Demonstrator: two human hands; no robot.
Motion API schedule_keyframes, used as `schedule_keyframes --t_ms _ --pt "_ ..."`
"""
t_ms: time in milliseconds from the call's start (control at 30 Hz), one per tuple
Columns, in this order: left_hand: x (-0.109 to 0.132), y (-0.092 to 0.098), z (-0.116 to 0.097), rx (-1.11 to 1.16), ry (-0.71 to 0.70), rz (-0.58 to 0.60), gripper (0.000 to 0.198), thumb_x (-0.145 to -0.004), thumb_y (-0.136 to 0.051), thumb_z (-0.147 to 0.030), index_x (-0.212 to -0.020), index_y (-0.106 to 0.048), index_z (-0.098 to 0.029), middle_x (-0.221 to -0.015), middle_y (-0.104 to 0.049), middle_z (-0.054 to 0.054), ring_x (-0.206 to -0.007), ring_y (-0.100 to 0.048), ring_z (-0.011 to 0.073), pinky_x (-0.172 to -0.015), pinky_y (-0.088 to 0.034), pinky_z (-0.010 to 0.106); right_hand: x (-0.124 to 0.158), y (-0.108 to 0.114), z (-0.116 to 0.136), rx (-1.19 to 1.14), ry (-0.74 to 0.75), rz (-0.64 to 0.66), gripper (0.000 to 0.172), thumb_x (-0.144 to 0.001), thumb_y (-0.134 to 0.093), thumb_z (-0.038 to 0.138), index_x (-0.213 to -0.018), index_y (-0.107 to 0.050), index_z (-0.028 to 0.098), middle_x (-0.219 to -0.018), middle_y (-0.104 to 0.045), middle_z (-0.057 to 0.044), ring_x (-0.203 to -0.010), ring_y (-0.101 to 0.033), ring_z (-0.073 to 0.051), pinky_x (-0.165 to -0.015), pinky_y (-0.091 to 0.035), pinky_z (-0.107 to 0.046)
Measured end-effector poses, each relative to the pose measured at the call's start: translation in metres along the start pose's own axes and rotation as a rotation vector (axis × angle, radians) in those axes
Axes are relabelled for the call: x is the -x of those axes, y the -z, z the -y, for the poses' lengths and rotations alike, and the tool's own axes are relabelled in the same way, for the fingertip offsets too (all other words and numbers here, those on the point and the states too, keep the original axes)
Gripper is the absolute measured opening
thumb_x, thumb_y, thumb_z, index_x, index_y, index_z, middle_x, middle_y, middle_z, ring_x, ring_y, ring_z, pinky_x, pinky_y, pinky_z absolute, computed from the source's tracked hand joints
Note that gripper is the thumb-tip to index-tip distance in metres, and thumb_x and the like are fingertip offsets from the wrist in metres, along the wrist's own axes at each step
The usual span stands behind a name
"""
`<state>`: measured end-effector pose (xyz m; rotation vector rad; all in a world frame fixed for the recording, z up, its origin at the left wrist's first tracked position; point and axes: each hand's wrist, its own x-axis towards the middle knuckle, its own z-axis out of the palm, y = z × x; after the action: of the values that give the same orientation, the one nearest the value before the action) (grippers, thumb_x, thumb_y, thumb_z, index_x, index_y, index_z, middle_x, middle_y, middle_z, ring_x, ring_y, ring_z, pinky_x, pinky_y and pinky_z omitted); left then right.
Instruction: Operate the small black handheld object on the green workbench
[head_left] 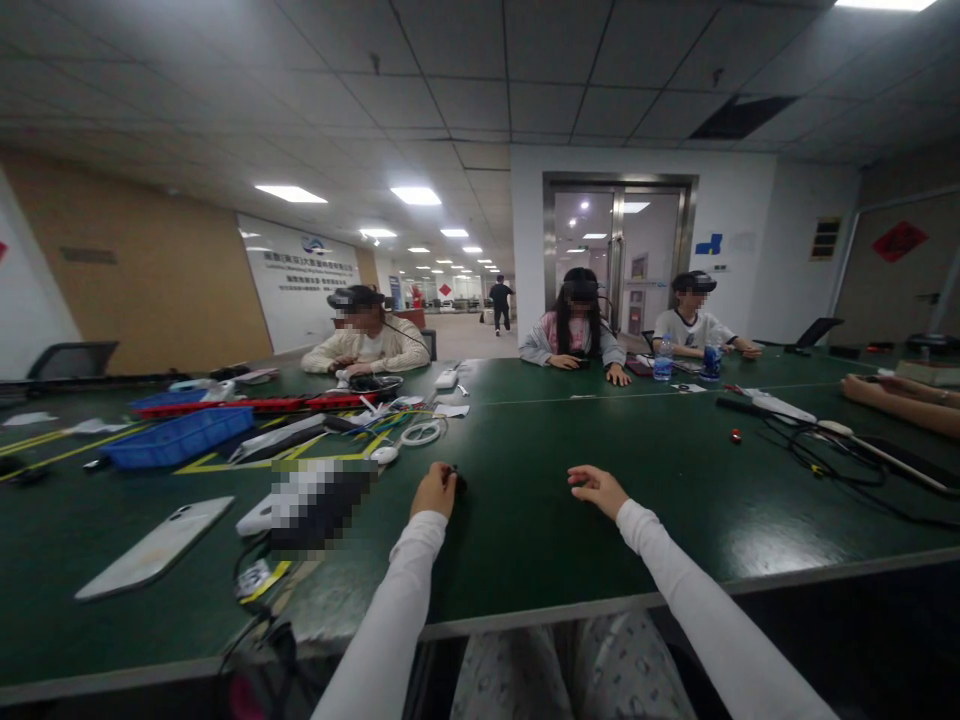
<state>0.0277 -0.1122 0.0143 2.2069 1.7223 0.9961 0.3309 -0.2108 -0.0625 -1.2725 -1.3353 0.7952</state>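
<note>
My left hand [433, 492] rests on the green table [517, 560] with its fingers closed around a small black object [459, 482]. Most of that object is hidden by the fingers, so its kind cannot be made out. To the right, my right hand [597, 488] hovers over or lightly rests on the tabletop, its fingers apart and slightly curled, holding nothing. A coiled white cable [421, 433] and a round white piece [384, 455] lie just beyond my left hand.
On the left are a phone [156, 548], a blue tray [180, 438] and tangled cables. Black cords and a white power strip [780, 406] lie on the right, near a small red item [736, 436]. Several people sit across, with bottles [663, 362] near one; another person's arm [900, 400] rests at right.
</note>
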Motion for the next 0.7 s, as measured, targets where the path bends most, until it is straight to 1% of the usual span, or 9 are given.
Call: schedule_keyframes --t_ms 67,100,167,300,433,700 --pt "-0.002 0.015 0.015 -0.039 0.055 -0.049 0.014 -0.078 -0.048 -0.022 -0.092 -0.052 -0.019 -0.088 -0.065 0.006 -0.083 -0.061 0.0176 -0.075 -0.045 0.028 0.001 0.0 0.0 0.003 -0.002 0.007 0.04 -0.064 -0.065 0.027 -0.103 -0.059 0.018 -0.098 -0.063 -0.006 -0.066 -0.057 -0.012 -0.07 -0.05 -0.034" --pt "-0.003 0.02 0.022 -0.055 0.077 -0.065 0.014 -0.078 -0.048 -0.022 -0.091 -0.052 -0.019 -0.088 -0.065 0.007 -0.083 -0.061 0.0179 -0.075 -0.045 0.028 0.002 0.0 0.001 0.005 -0.003 0.011 0.04 -0.064 -0.065 0.026 -0.103 -0.059 0.018 -0.098 -0.063 -0.006 -0.067 -0.058 -0.012 -0.071 -0.05 -0.034" --pt "-0.004 0.024 0.033 -0.079 0.109 -0.088 0.015 -0.078 -0.048 -0.022 -0.092 -0.053 -0.019 -0.09 -0.065 0.007 -0.085 -0.061 0.018 -0.076 -0.045 0.028 0.004 0.0 0.001 0.012 -0.007 0.021 0.038 -0.065 -0.065 0.027 -0.102 -0.06 0.018 -0.099 -0.064 -0.006 -0.071 -0.059 -0.014 -0.072 -0.05 -0.035" --pt "-0.009 0.016 0.051 -0.126 0.142 -0.12 0.019 -0.079 -0.048 -0.024 -0.096 -0.054 -0.018 -0.096 -0.064 0.008 -0.094 -0.058 0.0181 -0.08 -0.043 0.029 0.008 0.001 0.002 0.023 -0.004 0.035 0.035 -0.065 -0.064 0.027 -0.099 -0.062 0.018 -0.1 -0.064 -0.006 -0.079 -0.06 -0.017 -0.076 -0.05 -0.036" --pt "-0.013 0.007 0.064 -0.186 0.136 -0.112 0.019 -0.078 -0.05 -0.026 -0.095 -0.057 -0.019 -0.098 -0.062 0.008 -0.097 -0.055 0.0189 -0.081 -0.042 0.03 0.009 0.002 0.003 0.035 -0.013 0.056 0.034 -0.066 -0.064 0.028 -0.098 -0.063 0.019 -0.101 -0.064 -0.006 -0.082 -0.061 -0.018 -0.077 -0.05 -0.036" --pt "-0.017 0.001 0.068 -0.217 0.081 -0.081 0.019 -0.077 -0.051 -0.029 -0.092 -0.059 -0.02 -0.099 -0.06 0.007 -0.098 -0.053 0.0185 -0.082 -0.041 0.028 0.006 0.001 -0.004 0.042 -0.014 0.024 0.032 -0.063 -0.065 0.027 -0.094 -0.064 0.018 -0.096 -0.066 -0.006 -0.083 -0.062 -0.019 -0.078 -0.05 -0.037"
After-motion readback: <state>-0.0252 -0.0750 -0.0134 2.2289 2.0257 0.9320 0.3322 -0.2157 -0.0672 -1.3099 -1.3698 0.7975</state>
